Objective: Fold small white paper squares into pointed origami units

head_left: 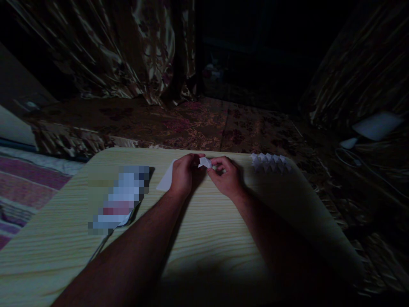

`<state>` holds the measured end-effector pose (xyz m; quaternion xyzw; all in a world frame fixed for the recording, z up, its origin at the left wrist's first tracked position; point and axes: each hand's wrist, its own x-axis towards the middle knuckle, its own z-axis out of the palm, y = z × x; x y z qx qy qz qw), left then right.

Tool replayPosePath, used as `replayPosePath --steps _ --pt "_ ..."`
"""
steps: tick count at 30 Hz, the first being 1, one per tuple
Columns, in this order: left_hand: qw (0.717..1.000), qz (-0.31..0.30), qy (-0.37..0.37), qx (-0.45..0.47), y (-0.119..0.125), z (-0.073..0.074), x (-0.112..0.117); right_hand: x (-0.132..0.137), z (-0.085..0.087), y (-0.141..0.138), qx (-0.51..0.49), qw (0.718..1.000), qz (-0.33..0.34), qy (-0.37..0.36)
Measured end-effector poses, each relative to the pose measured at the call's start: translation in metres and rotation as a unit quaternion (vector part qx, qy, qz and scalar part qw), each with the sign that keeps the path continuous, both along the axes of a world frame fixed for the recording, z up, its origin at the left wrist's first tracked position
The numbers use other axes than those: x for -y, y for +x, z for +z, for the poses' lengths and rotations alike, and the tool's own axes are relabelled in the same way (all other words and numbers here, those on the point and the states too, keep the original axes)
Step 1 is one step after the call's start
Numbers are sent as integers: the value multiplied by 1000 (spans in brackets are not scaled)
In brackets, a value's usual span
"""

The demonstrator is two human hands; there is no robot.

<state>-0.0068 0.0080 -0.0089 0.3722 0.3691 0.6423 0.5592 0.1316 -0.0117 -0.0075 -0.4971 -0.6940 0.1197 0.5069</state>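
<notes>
Between my two hands is a small piece of folded white paper [205,162], held just above the far part of the wooden table [204,238]. My left hand [183,172] pinches its left side with thumb and fingers. On the other side, the closed fingertips of my right hand [226,175] grip the paper's right end. A flat white sheet of paper [165,179] lies partly hidden behind my left hand. To the right, several small folded white paper pieces [268,163] stand in rows near the table's far right corner.
A blurred-out phone-like object [123,198] with a cable [99,247] lies on the left of the table. Beyond the far edge is a ledge with patterned cloth [179,121] below curtains [153,47]. A white lamp-like object [377,126] stands at the right. The room is dim.
</notes>
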Motion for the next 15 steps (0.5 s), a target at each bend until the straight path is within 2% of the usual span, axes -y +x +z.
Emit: replayPosePath --steps 11,15 --pt "998 25 31 -57 0 1 -1 0 1 -1 15 999 -40 -11" --pt "994 39 28 -97 1 3 -1 -2 6 3 46 994 -95 -20"
